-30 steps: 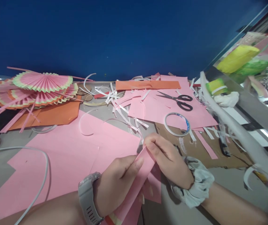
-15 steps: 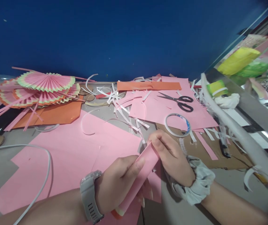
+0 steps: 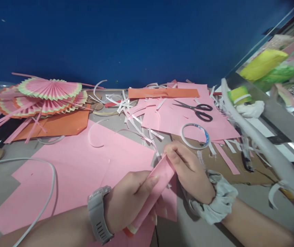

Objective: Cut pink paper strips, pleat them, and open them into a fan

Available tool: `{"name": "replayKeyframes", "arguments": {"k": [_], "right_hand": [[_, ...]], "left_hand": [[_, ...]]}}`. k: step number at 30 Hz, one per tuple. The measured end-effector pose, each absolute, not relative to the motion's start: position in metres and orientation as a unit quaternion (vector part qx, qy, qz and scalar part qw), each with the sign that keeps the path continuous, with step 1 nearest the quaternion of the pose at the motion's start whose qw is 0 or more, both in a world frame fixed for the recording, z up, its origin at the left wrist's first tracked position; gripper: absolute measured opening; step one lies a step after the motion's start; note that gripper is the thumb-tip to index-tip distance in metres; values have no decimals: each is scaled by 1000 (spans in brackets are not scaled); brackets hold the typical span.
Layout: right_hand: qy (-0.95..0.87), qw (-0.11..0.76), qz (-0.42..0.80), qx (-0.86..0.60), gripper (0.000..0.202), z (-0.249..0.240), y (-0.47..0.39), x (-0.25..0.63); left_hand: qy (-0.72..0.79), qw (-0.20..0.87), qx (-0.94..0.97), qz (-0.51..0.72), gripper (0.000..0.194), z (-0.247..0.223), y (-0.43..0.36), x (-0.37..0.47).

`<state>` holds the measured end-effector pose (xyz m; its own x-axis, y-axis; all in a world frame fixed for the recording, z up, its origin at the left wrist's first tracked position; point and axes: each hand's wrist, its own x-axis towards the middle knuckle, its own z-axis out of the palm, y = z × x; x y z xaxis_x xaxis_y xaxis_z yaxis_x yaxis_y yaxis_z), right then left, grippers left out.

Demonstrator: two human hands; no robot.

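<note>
Between my hands is a narrow folded strip of pink paper (image 3: 150, 193), slanting from lower left to upper right, with an orange and pale edge showing at its lower end. My left hand (image 3: 130, 199), with a grey watch on the wrist, grips it along the middle, thumb on top and fingers beneath. At the upper end, my right hand (image 3: 185, 168) pinches the strip; a pale scrunchie circles that wrist. Under the left hand lies a large pink sheet (image 3: 85, 171). Just beyond the right hand sits a roll of double-sided tape (image 3: 183, 135).
Black-handled scissors (image 3: 194, 109) rest on another pink sheet (image 3: 167, 118), below an orange strip (image 3: 162, 93). White paper scraps (image 3: 136, 120) are scattered about. Pleated paper fans (image 3: 51, 91) are stacked at left. A white cable (image 3: 53, 181) crosses the left side; a cutter (image 3: 246, 161) lies right.
Both hands keep their hold on the folded pink paper, almost unmoved. The lower end of the strip has shifted very slightly.
</note>
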<state>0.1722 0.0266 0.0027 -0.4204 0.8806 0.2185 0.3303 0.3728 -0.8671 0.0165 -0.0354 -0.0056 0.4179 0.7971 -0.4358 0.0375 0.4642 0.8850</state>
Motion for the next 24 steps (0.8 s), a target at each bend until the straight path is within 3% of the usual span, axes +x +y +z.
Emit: {"name": "replayKeyframes", "arguments": {"k": [13,17,24], "right_hand": [[-659,362,489,-441,22,4,31,171],[-656,281,555,-428,34,8,36,176],[-731,224,437,-474,38,15,41,181]], "left_hand": [[483,719,417,277,50,-1,-35,18],[480,722,394,306,50,-1,-36,17],[474,728,393,303,45,1,-32,15]]}}
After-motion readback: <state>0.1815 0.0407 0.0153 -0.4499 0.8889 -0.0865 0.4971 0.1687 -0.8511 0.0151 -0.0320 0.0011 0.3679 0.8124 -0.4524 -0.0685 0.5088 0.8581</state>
